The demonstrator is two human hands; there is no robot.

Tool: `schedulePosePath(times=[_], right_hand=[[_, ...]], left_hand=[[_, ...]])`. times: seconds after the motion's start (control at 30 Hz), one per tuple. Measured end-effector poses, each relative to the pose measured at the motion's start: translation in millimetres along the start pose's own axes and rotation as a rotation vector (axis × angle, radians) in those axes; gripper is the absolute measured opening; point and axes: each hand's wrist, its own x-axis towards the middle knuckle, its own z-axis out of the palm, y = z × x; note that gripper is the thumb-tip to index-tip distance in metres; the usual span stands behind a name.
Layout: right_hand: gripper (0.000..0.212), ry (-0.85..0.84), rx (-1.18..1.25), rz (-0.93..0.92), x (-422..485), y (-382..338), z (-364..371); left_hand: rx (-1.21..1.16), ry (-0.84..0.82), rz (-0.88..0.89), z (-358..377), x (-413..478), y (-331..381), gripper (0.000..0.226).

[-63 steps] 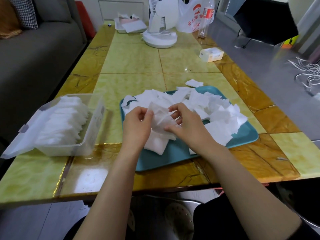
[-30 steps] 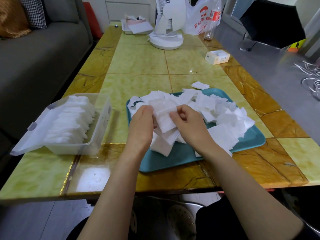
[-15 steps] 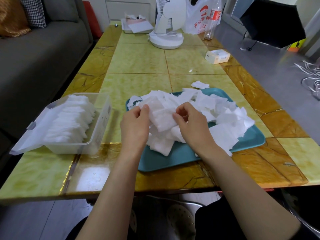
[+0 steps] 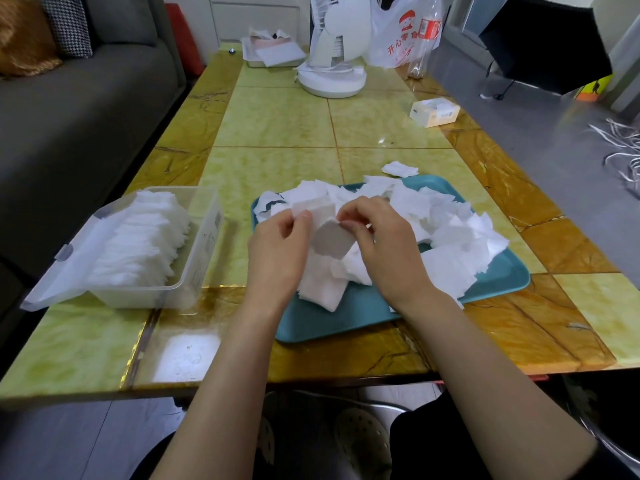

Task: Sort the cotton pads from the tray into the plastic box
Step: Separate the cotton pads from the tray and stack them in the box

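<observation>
Left hand (image 4: 277,244): is pinching the left edge of a small bunch of cotton pads between thumb and curled fingers, over the near-left part of the tray.
Right hand (image 4: 388,251): is gripping the same bunch from the right, thumb and fingertips closing on its edge, the wrist reaching in over the tray's near rim.
Held cotton pads (image 4: 325,233): are being held up between both hands just above the heap, with one white square face tilting toward the camera.
Loose cotton pads (image 4: 450,237): are lying in a jumbled, overlapping heap across most of the tray, a few hanging over its far and right rims.
Teal tray (image 4: 346,320): is sitting flat on the table in front of the person, its near-left corner showing bare.
Plastic box (image 4: 204,251): is standing on the table to the left of the tray, apart from it, with its clear lid (image 4: 59,271) lying open to the left.
Stacked pads (image 4: 142,244): are standing on edge in a tidy row inside the box.
Stray pad (image 4: 400,169): is lying on the table just beyond the tray's far rim.
Table (image 4: 277,133): is showing a glossy yellow-green and amber marbled top.
Far end: a white fan (image 4: 330,81), a printed plastic bag (image 4: 401,29) and a clear bottle (image 4: 424,39) are standing together, with a small carton (image 4: 434,112) lying nearer on the right.
Surroundings: a grey sofa (image 4: 69,116) is running along the left, and a black umbrella (image 4: 547,39) and white cords (image 4: 623,150) are lying on the floor at right.
</observation>
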Motion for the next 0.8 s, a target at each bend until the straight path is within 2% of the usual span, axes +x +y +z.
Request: schedulePosePath(times=[0.13,0.23,0.43,0.63,0.8], right_hand=[[0.011,0.027,0.012,-0.063,-0.1,-0.1,-0.8],[0.011,0.030,0.062,-0.045,0.7,0.7,-1.9],[0.020,0.000,0.203,0.050,1.7,-3.3,-3.8],[0.025,-0.113,0.352,0.091,1.9,-12.3,-10.8],[0.025,-0.061,0.298,0.073,-0.2,-12.8,-8.6]], left_hand=[[-0.009,-0.118,-0.001,5.2,-4.3,3.7,0.037],[-0.022,-0.165,0.011,6.8,-5.6,5.1,0.041],[0.017,-0.173,0.041,6.0,-5.4,4.3,0.043],[0.040,-0.075,0.012,2.0,-1.6,0.9,0.043],[0.055,-0.137,0.019,1.6,-3.6,4.6,0.042]])
